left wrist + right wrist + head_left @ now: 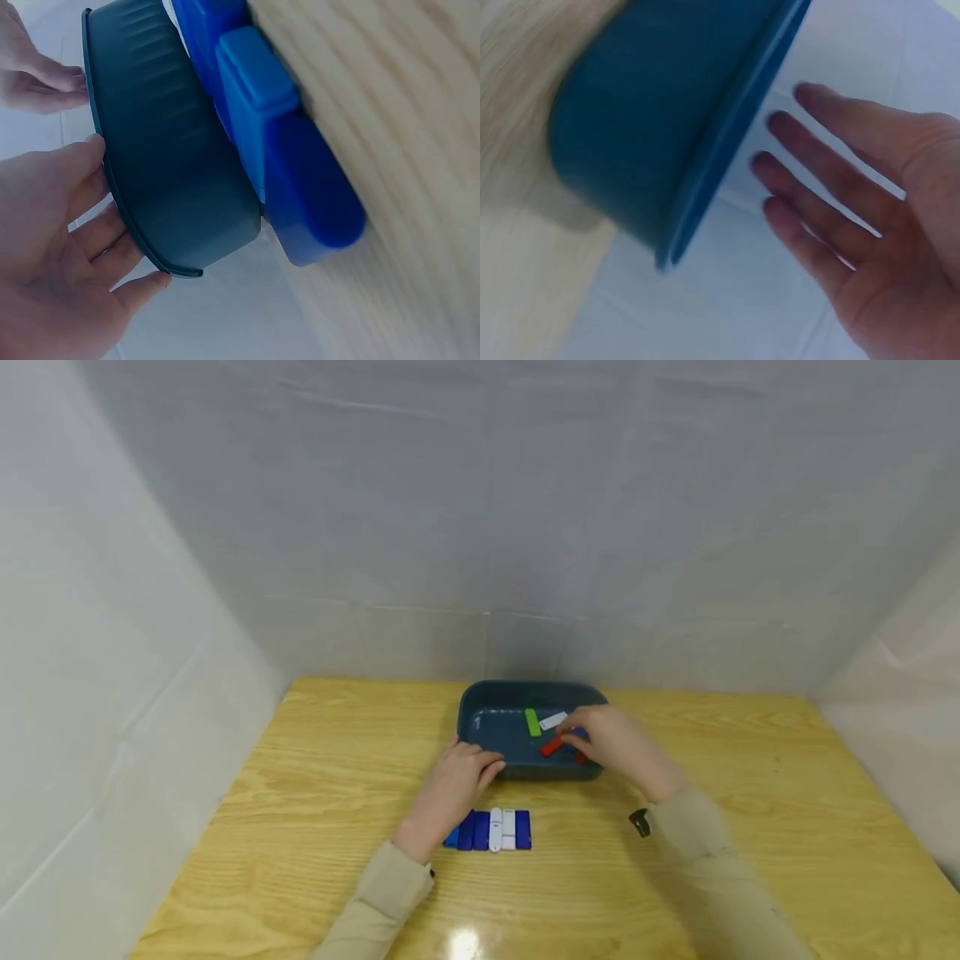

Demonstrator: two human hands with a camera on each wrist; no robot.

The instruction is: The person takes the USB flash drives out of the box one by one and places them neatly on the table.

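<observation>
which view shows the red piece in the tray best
The head view: the red piece lies in the dark blue tray at the right hand's fingertips. Both wrist views show only the tray's outer wall and rim, not the red piece.

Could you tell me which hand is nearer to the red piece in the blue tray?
Right. The right hand reaches over the tray with its fingertips at the red piece; the left hand rests at the tray's near-left rim, farther away.
</observation>
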